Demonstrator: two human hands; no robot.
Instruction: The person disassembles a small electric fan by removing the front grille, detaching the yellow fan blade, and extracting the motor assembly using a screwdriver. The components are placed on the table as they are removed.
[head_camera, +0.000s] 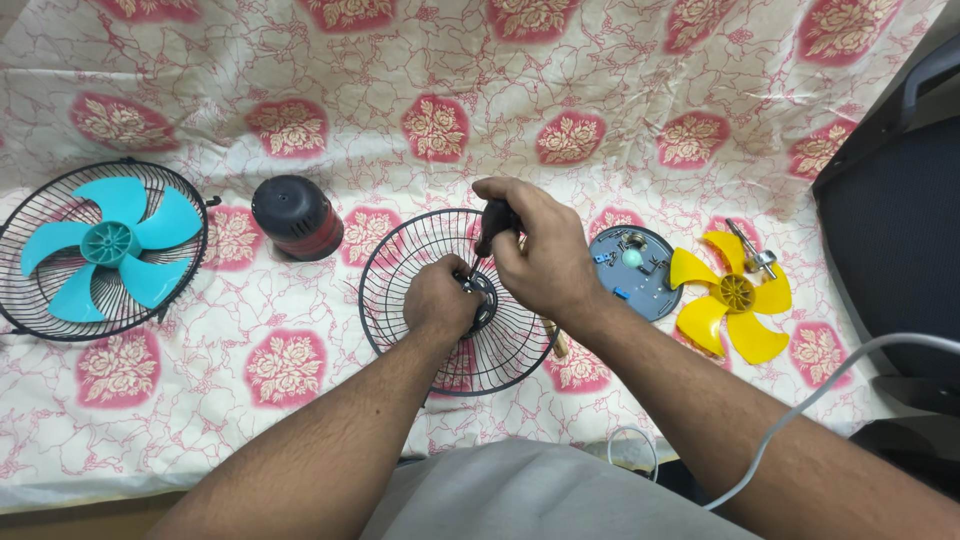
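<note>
A black wire fan grille (400, 285) lies on the flowered cloth in front of me. My left hand (440, 298) is closed over the grille's centre hub, holding it. My right hand (535, 250) grips a black-handled screwdriver (495, 225), whose tip points down at the hub beside my left fingers. The hub itself is mostly hidden by both hands.
A second black grille with a teal fan blade (105, 245) lies at the left. A black and red motor housing (297, 217) stands behind. Right of my hands sit a round grey base plate (635, 270), a yellow fan blade (735, 295) and a black chair (890, 230). A white cable (810, 400) crosses my right forearm.
</note>
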